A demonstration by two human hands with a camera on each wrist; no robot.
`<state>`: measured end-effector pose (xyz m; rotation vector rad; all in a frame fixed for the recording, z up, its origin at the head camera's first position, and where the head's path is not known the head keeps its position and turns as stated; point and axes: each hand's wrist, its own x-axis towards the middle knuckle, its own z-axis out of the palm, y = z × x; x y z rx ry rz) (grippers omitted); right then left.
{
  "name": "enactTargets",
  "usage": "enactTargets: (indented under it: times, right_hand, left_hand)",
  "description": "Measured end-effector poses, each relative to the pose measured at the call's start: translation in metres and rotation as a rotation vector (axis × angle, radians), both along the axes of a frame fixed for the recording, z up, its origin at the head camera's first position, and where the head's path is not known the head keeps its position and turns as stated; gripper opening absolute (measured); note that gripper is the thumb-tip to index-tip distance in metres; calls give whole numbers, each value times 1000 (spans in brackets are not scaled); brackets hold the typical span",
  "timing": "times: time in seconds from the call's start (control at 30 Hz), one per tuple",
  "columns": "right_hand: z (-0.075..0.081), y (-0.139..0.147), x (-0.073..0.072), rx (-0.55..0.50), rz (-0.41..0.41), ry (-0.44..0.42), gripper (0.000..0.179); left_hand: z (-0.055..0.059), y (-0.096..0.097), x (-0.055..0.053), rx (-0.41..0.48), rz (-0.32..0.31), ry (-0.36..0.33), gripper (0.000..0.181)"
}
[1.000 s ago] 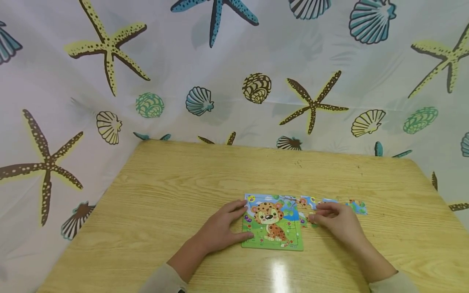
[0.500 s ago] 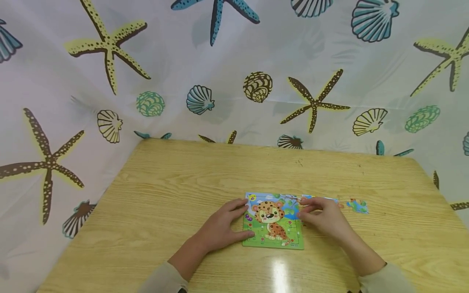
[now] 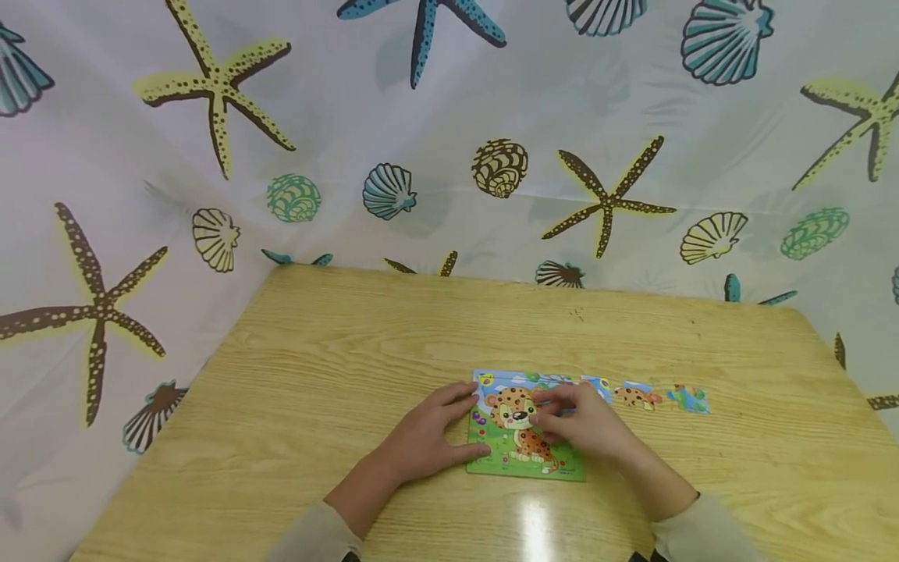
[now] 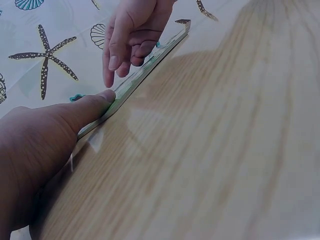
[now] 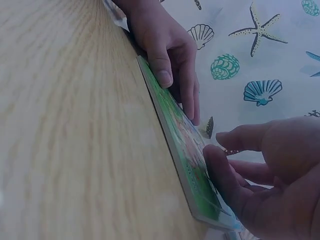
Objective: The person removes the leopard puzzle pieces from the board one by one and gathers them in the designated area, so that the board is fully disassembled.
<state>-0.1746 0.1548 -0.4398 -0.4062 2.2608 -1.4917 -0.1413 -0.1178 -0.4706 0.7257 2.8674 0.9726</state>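
A square leopard jigsaw puzzle, with a green lower edge, lies flat on the wooden table. My left hand rests along its left side, thumb near the lower corner and straight fingers near the upper one. Over the puzzle's right half hovers my right hand, fingertips near the leopard's face. In the right wrist view, a gap shows between the thumb and forefinger of the right hand, and I see nothing held there. The right hand covers part of the puzzle and the table just beside it.
Right of the puzzle lie loose jigsaw pieces: a blue one partly behind the hand, a spotted one and a green-and-blue one. A curtain with starfish and shells hangs behind the table.
My right hand has moved left from the loose pieces to above the puzzle's right half, uncovering the spotted piece. The left hand has stayed at the puzzle's left side.
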Motion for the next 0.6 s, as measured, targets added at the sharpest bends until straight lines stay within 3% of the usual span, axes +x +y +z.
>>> enactTargets:
  times: [0.6]
  right_hand:
    - [-6, -15, -5, 68, 70, 8, 46]
  left_hand:
    - [-2, -2, -1, -17, -3, 13, 83]
